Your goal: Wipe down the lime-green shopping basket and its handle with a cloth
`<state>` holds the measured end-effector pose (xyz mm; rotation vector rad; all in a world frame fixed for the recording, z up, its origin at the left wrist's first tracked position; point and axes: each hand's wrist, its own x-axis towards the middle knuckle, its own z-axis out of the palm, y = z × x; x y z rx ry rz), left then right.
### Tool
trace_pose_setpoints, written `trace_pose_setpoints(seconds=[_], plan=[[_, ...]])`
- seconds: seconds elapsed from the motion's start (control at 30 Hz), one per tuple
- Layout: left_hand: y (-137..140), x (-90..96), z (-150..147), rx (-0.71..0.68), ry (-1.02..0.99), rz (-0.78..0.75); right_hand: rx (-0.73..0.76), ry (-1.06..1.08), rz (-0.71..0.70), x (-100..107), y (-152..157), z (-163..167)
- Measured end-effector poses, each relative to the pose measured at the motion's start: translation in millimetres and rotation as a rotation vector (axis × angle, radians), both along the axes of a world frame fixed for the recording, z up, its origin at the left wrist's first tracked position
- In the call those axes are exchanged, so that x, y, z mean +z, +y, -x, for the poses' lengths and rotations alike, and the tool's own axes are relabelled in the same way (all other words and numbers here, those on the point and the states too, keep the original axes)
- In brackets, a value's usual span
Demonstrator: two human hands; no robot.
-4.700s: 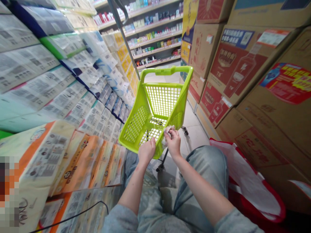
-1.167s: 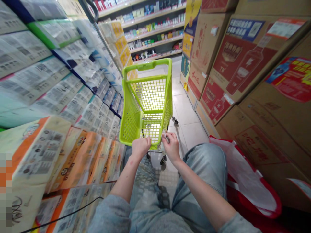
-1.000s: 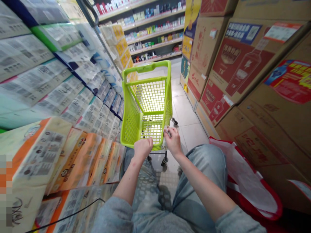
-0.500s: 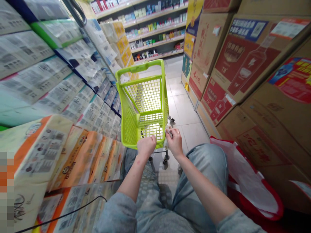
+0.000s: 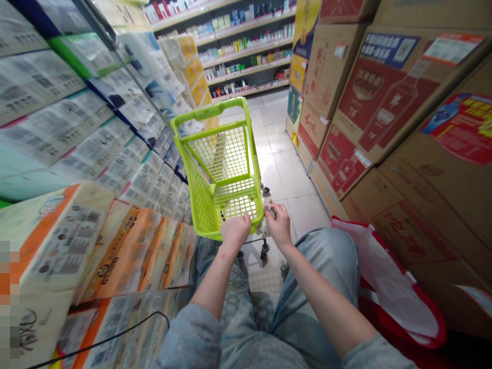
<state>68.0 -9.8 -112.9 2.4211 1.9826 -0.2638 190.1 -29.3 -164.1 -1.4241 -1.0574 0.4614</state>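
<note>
Cart (image 5: 232, 182) stands ahead, left hand (image 5: 235, 232) gripping its near rim (image 5: 209, 235), right hand (image 5: 280, 225) pinching pale wad (image 5: 264, 227) alongside.

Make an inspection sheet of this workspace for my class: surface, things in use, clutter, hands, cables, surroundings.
Surface: pale floor tiles, reflecting light.
Things in use: green shopping cart; crumpled whitish cloth or tissue at its near right corner.
Clutter: red-and-white bag at the lower right.
Left hand: closed on the cart's near rim.
Right hand: pinching the cloth or tissue.
Cables: thin black cable at the lower left; where it leads is unclear.
Surroundings: wrapped packs stacked left, printed cartons right, stocked shelves ahead.
</note>
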Motion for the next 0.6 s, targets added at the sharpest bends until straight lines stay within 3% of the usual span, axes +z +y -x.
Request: trace_pose_setpoints(seconds=[0.17,0.3,0.6], plan=[[0,-3.2,3,0.002,-0.010,-0.039,0.037,0.025,0.020,-6,-19,4],[-1,-2.8,4,0.003,-0.020,-0.032,-0.027,0.044,-0.008,-3,-28,3],[-5,7.4,-1,-0.090,0.035,0.050,0.050,-0.083,-0.030,11,-14,1]])
